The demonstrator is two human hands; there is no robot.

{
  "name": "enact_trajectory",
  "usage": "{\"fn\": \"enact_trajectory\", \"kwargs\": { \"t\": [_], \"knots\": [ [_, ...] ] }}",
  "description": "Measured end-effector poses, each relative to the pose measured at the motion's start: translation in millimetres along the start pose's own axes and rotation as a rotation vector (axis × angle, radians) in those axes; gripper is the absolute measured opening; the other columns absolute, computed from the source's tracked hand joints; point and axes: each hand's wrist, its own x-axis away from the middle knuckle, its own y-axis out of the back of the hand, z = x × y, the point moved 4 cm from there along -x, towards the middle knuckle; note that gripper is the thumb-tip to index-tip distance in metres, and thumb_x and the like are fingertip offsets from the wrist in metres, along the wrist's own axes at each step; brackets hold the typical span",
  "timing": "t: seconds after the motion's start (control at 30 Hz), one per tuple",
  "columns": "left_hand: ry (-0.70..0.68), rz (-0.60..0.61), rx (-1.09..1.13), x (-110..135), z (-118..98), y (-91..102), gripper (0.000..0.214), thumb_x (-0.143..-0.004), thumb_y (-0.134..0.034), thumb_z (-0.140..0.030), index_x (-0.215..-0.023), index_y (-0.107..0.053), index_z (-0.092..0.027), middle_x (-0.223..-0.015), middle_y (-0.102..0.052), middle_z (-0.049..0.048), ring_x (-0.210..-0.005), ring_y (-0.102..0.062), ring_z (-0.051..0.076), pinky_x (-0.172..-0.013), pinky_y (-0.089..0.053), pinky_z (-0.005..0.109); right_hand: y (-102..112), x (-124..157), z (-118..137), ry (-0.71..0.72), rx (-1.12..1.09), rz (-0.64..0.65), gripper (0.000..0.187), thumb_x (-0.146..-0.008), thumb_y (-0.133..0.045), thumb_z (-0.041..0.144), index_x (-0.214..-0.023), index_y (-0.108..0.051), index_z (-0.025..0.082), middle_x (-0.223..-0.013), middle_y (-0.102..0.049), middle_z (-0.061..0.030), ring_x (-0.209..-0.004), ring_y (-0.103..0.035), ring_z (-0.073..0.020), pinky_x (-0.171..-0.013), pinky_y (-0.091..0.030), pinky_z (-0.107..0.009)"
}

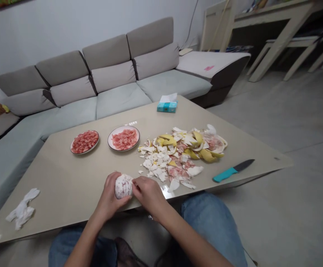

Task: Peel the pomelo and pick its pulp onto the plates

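A peeled pomelo (123,186), round and white with pinkish patches, is held above the table's near edge. My left hand (109,194) wraps around its left side, fingers over the top and thumb underneath. On its right side, my right hand (147,193) has its fingers pinched at the white pith; whether a bit of pith is between the fingertips is hidden. Beyond my right hand lies a heap of white pith pieces (157,163), yellow peel (207,155) and pinkish membranes (178,172).
Two plates of pink pomelo flesh, the left pile (85,142) and the right pile (125,139), stand farther back. A turquoise-handled knife (226,174) lies right, near the edge. A tissue pack (167,105) sits at the far corner, crumpled tissue (23,209) at left. A sofa (116,96) stands behind.
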Motion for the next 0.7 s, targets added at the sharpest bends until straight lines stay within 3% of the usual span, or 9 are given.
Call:
{"fn": "enact_trajectory", "kwargs": {
  "t": [0.23, 0.47, 0.57, 0.7],
  "knots": [
    [-0.021, 0.02, -0.02, -1, -1, -0.5, 0.066, -0.071, -0.074, -0.027, -0.126, -0.038, -0.022, -0.129, -0.047, 0.0134, -0.125, -0.045, 0.03, -0.107, -0.037, 0.049, 0, -11, -1, -0.032, 0.062, -0.007, 0.015, -0.084, -0.055, 0.013, -0.084, -0.07, 0.013, -0.083, -0.071, -0.0106, -0.075, -0.065, -0.0207, -0.064, -0.041, -0.027],
    [-0.013, 0.016, 0.0, 0, 2, 3.3, 0.067, -0.069, -0.076, -0.026, -0.126, -0.041, -0.022, -0.129, -0.048, 0.0128, -0.125, -0.047, 0.029, -0.107, -0.038, 0.048, -5, -18, -29, -0.148, -0.479, -0.066, 0.011, -0.079, -0.06, 0.014, -0.08, -0.071, 0.016, -0.066, -0.069, -0.0011, -0.06, -0.062, -0.0126, -0.058, -0.042, -0.02],
    [-0.033, 0.048, 0.021, 1, 6, 6.4, 0.068, -0.07, -0.076, -0.027, -0.128, -0.041, -0.023, -0.132, -0.047, 0.0127, -0.127, -0.046, 0.029, -0.108, -0.037, 0.047, 3, -20, -41, -0.142, -0.291, -0.193, 0.013, -0.079, -0.058, 0.012, -0.076, -0.069, 0.016, -0.068, -0.068, -0.0025, -0.063, -0.061, -0.0145, -0.061, -0.042, -0.022],
    [-0.036, 0.084, 0.05, 1, 11, 8.5, 0.069, -0.071, -0.076, -0.029, -0.13, -0.04, -0.025, -0.136, -0.044, 0.013, -0.13, -0.043, 0.029, -0.11, -0.035, 0.048, 34, -32, -65, -0.146, 0.034, -0.293, 0.02, -0.086, -0.05, 0.011, -0.084, -0.069, 0.016, -0.081, -0.07, -0.0073, -0.076, -0.063, -0.0186, -0.069, -0.043, -0.026]
  ]
}}
